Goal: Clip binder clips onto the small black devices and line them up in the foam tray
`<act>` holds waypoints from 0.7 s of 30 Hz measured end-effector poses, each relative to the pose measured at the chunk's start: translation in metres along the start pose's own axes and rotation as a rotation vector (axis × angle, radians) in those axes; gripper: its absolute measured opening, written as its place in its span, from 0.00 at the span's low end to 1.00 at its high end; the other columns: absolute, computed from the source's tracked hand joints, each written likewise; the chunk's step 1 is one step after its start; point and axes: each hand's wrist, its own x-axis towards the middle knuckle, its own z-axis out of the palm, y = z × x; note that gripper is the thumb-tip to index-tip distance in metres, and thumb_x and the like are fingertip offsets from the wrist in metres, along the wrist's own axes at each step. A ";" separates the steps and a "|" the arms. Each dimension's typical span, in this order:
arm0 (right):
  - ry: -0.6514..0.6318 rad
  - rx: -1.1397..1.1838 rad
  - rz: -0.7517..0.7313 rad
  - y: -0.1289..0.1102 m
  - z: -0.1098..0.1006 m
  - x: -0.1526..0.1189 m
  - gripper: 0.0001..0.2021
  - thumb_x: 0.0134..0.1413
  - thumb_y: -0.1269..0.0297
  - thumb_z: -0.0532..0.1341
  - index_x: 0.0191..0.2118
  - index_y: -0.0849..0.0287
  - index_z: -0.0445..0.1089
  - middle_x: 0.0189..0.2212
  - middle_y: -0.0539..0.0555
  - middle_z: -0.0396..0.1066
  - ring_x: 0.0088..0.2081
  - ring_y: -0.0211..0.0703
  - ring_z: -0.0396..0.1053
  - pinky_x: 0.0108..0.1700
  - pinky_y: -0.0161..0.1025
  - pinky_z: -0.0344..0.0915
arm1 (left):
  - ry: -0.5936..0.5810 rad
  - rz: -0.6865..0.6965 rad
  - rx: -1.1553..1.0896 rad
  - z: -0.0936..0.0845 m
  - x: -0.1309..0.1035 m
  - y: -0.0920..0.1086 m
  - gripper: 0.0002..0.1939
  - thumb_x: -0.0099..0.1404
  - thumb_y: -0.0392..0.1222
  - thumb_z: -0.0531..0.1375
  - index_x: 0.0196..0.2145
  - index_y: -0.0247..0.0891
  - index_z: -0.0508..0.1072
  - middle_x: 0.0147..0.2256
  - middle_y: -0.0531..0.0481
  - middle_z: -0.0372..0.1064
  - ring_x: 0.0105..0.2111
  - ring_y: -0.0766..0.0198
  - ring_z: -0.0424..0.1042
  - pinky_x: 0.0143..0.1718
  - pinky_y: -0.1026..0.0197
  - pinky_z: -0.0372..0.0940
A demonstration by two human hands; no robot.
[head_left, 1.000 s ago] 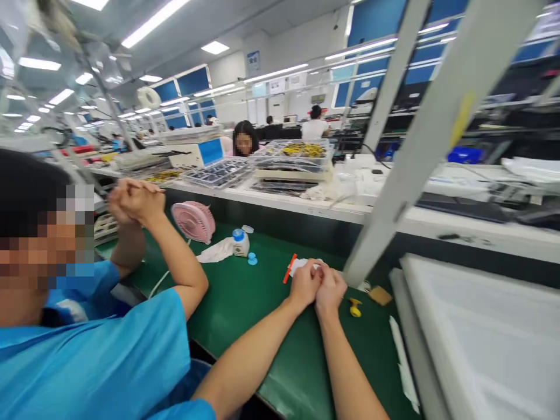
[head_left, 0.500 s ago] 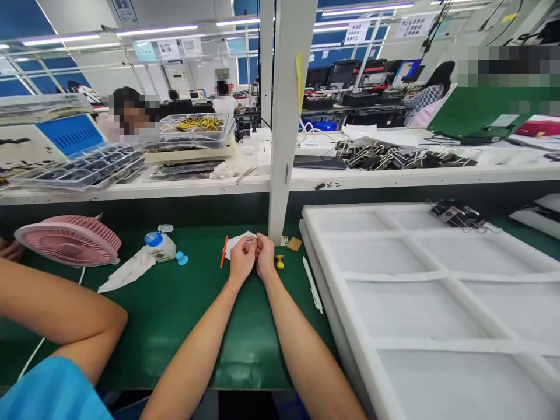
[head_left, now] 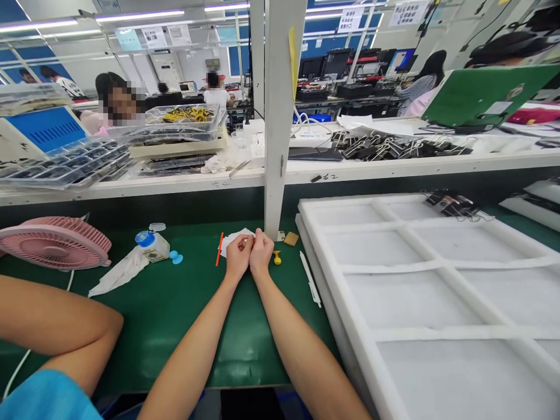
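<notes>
The left hand (head_left: 238, 256) and right hand (head_left: 261, 252) meet beside white paper (head_left: 228, 240); what they grip or have finished, I cannot tell.

On the white shelf edge (head_left: 394, 168) I make out a handwritten "2" (head_left: 333, 177) (the mark before it is unclear); the hanging signs (head_left: 351, 20) are unreadable from here.

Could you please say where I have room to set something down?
The green mat is bare either side of the left forearm, to the neighbour's elbow and the right forearm. It is crowded around the left hand and right hand, with white paper, an orange strip and a yellow piece.
</notes>
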 end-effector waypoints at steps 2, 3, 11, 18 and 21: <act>0.002 0.018 0.025 0.001 0.000 0.002 0.29 0.62 0.40 0.57 0.18 0.53 0.50 0.17 0.47 0.51 0.23 0.39 0.50 0.25 0.37 0.50 | 0.002 -0.001 0.011 0.000 0.000 0.000 0.17 0.66 0.55 0.62 0.34 0.36 0.78 0.21 0.51 0.65 0.24 0.63 0.67 0.26 0.63 0.60; 0.002 0.035 0.042 0.001 0.000 0.003 0.30 0.62 0.38 0.57 0.18 0.53 0.50 0.16 0.47 0.50 0.23 0.38 0.49 0.25 0.37 0.50 | 0.003 -0.001 0.015 0.000 -0.001 0.001 0.17 0.66 0.54 0.63 0.34 0.36 0.78 0.22 0.51 0.67 0.24 0.63 0.67 0.25 0.64 0.59; -0.038 0.286 0.251 -0.001 -0.004 0.017 0.32 0.60 0.36 0.58 0.17 0.54 0.52 0.15 0.45 0.46 0.18 0.35 0.45 0.20 0.37 0.45 | -0.019 -0.044 -0.002 0.003 -0.001 0.001 0.16 0.65 0.54 0.63 0.37 0.36 0.77 0.20 0.53 0.65 0.21 0.65 0.64 0.24 0.64 0.60; -0.105 0.371 0.323 -0.002 -0.008 0.022 0.26 0.64 0.47 0.54 0.18 0.54 0.53 0.14 0.45 0.47 0.17 0.35 0.45 0.19 0.35 0.44 | -0.016 -0.016 -0.004 0.002 0.000 -0.004 0.16 0.65 0.53 0.64 0.38 0.36 0.78 0.23 0.51 0.69 0.24 0.63 0.69 0.27 0.63 0.64; -0.122 0.347 0.305 0.001 -0.008 0.024 0.26 0.63 0.46 0.54 0.18 0.55 0.53 0.14 0.45 0.47 0.17 0.35 0.46 0.20 0.35 0.44 | -0.032 -0.015 -0.007 0.001 0.001 -0.005 0.16 0.65 0.53 0.64 0.39 0.36 0.78 0.24 0.51 0.70 0.25 0.62 0.70 0.28 0.63 0.64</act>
